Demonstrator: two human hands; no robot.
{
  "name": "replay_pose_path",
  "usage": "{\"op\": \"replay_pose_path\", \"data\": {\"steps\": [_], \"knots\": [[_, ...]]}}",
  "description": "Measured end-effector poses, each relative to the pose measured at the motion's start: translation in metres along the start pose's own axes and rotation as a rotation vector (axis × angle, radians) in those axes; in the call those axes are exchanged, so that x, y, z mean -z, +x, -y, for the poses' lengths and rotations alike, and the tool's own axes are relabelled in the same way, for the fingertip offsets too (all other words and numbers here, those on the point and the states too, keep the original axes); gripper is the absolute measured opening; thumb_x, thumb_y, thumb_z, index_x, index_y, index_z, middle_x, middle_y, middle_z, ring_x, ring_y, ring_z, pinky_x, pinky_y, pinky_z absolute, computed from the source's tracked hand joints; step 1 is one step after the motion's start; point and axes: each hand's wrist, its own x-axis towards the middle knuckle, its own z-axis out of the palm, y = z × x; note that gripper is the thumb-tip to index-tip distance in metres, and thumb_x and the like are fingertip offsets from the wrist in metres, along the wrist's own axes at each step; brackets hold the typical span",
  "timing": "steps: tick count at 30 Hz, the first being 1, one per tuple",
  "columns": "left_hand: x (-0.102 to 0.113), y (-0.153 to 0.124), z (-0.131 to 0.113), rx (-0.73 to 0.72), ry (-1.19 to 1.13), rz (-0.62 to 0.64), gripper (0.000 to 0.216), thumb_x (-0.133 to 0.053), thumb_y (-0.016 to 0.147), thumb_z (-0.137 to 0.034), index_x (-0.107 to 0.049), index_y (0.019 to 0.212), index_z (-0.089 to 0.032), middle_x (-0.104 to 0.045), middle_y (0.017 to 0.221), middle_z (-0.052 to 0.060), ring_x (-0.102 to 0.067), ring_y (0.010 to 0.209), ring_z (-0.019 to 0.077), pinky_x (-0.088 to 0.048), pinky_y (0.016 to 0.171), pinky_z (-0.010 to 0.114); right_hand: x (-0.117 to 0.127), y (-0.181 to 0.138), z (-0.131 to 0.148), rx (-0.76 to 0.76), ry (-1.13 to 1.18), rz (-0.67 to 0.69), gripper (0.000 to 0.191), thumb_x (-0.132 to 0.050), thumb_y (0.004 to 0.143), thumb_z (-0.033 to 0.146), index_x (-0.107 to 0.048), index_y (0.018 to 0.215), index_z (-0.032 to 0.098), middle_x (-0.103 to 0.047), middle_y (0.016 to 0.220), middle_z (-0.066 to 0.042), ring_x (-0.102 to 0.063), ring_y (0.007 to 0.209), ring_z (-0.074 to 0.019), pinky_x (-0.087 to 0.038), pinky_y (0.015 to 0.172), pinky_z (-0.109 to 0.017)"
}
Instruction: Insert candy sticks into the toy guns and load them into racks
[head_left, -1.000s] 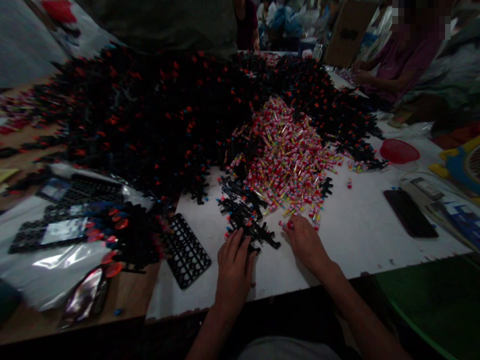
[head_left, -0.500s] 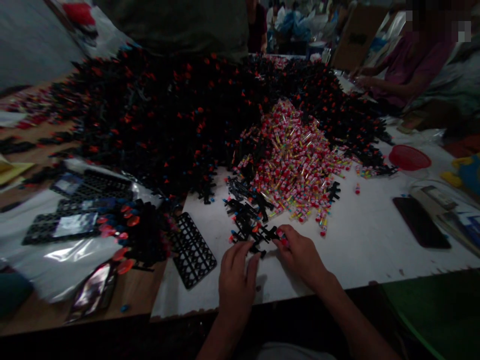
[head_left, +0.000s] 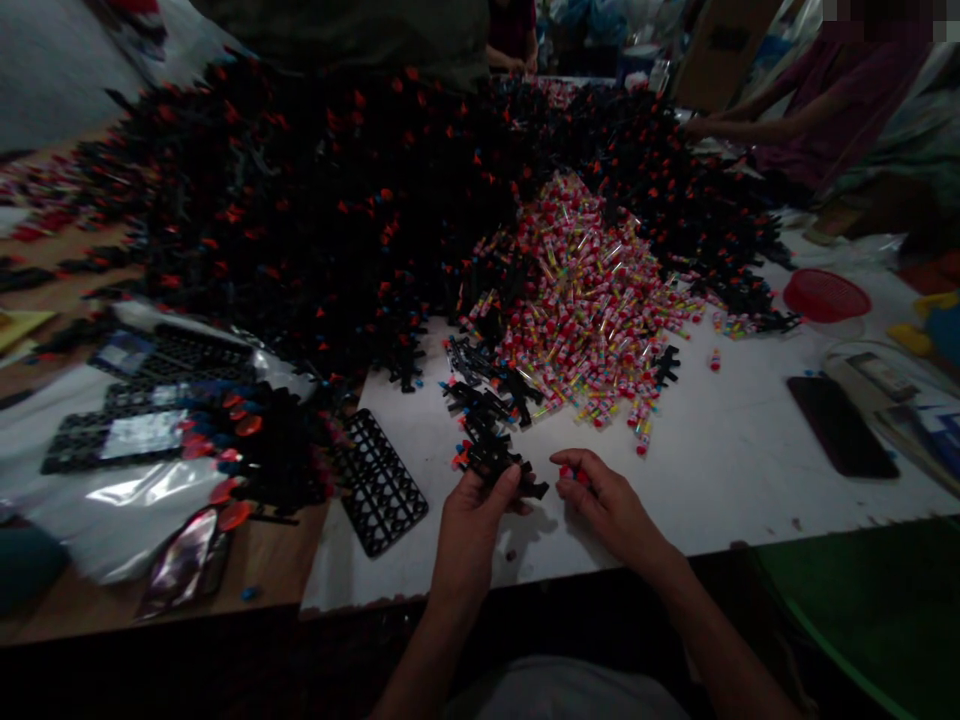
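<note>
My left hand (head_left: pixel 472 535) is closed, thumb against fingers, on a small black toy gun (head_left: pixel 533 488) just above the white table sheet. Its tail end points toward my right hand (head_left: pixel 611 505). Those right fingers pinch a small red-capped candy tube (head_left: pixel 573 474), mostly covered by the fingers. A gap separates the two hands. Right behind the left hand lies a cluster of black toy guns (head_left: pixel 487 410) with orange and blue tips. Farther back rises a heap of candy tubes (head_left: pixel 592 300) with pink labels and red caps.
A huge pile of black toy guns (head_left: pixel 300 220) fills the back. Left are a black perforated tray (head_left: pixel 379 485) and plastic packaging (head_left: pixel 112 540). Right lie a phone (head_left: pixel 841 427) and a red basket (head_left: pixel 826 295). A co-worker in a purple shirt (head_left: pixel 855 110) sits at the back right.
My left hand has closed on a toy gun, which was between both hands before. My right hand has drawn slightly away from it, still pinching the red-capped tube. The view has tilted slightly.
</note>
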Motion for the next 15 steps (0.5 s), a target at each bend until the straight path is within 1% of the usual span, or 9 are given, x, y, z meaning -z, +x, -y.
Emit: {"op": "replay_pose_path", "data": {"steps": [2, 6, 11, 15], "knots": [[-0.0025, -0.0017, 0.0013, -0.001, -0.038, -0.019, 0.034, -0.073, 0.068, -0.038, -0.065, 0.090, -0.014, -0.072, 0.082, 0.006, -0.065, 0.071, 0.0178, -0.053, 0.058, 0.027, -0.0031, -0.0024, -0.0026, -0.014, -0.027, -0.010, 0.025, -0.050, 0.089, 0.034, -0.051, 0.110, 0.021, -0.060, 0.083, 0.000, -0.057, 0.072, -0.0132, -0.044, 0.065, -0.024], [-0.0074, -0.0032, 0.0013, -0.016, -0.082, -0.069, 0.033, -0.074, 0.068, -0.036, -0.065, 0.089, -0.013, -0.071, 0.081, 0.006, -0.066, 0.072, 0.0183, -0.055, 0.058, 0.029, -0.0066, -0.0035, -0.0030, -0.013, -0.038, -0.014, 0.017, -0.050, 0.089, 0.036, -0.052, 0.098, 0.021, -0.057, 0.073, 0.003, -0.054, 0.066, -0.0120, -0.041, 0.062, -0.023], [-0.0075, -0.0020, 0.0025, -0.014, -0.113, -0.086, 0.031, -0.074, 0.067, -0.035, -0.066, 0.088, -0.013, -0.071, 0.080, 0.004, -0.066, 0.067, 0.0161, -0.057, 0.062, 0.030, -0.0085, -0.0025, -0.0032, 0.010, -0.057, -0.026, 0.016, -0.050, 0.090, 0.034, -0.054, 0.098, 0.021, -0.057, 0.074, 0.003, -0.053, 0.064, -0.0119, -0.040, 0.060, -0.022], [-0.0063, -0.0023, 0.0048, -0.008, -0.114, -0.091, 0.032, -0.075, 0.067, -0.036, -0.066, 0.088, -0.014, -0.072, 0.081, 0.005, -0.067, 0.067, 0.0164, -0.057, 0.062, 0.030, -0.0105, -0.0014, -0.0051, 0.035, -0.079, -0.061, 0.016, -0.052, 0.088, 0.034, -0.056, 0.097, 0.021, -0.058, 0.075, 0.002, -0.053, 0.064, -0.0118, -0.041, 0.060, -0.022]]}}
